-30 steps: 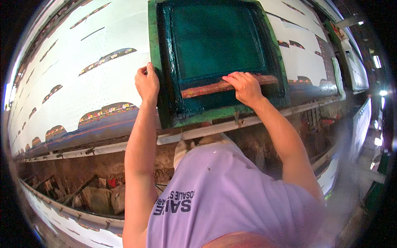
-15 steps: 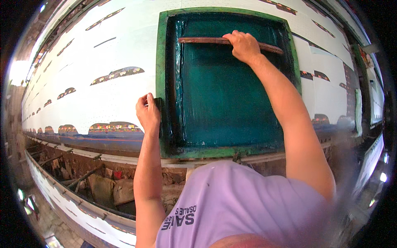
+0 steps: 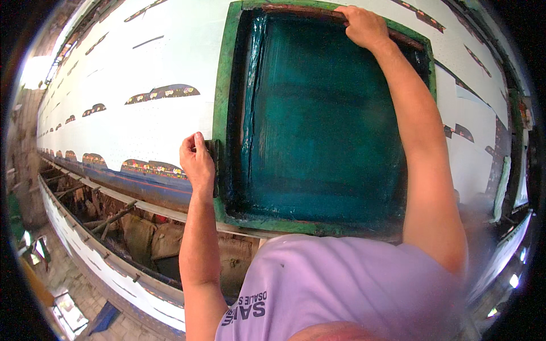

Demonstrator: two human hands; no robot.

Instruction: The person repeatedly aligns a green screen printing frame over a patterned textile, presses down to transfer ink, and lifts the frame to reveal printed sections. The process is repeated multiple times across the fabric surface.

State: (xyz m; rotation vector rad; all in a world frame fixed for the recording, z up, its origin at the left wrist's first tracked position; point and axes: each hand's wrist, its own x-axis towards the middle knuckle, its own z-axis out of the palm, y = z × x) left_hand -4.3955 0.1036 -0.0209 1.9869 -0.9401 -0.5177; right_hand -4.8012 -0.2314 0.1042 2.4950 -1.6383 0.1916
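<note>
A printing screen (image 3: 335, 131) in a green wooden frame (image 3: 224, 74) lies on the white patterned sheet, its mesh dark teal with wet ink. Along its far inside edge stands a long brown wooden squeegee (image 3: 304, 10). My right hand (image 3: 365, 26) is closed around the squeegee's top, a little right of its middle, with the arm stretched far forward. Beside the frame's left side, my left hand (image 3: 198, 163) has its fingers curled in next to a dark block (image 3: 214, 165) on the frame. What those fingers hold, if anything, is hidden. A thick ridge of ink (image 3: 252, 85) runs along the screen's left side.
White sheet with dark floral patches (image 3: 162, 94) covers the long table left and right of the frame. A wooden rail (image 3: 142, 208) borders the table's near edge. Beyond a gap with sticks and debris (image 3: 139, 233), another long table (image 3: 102, 264) runs at the lower left.
My right hand has pushed the squeegee away from me, from inside the mesh to the screen's far edge. My left hand stays beside the frame. The view has shifted slightly.
</note>
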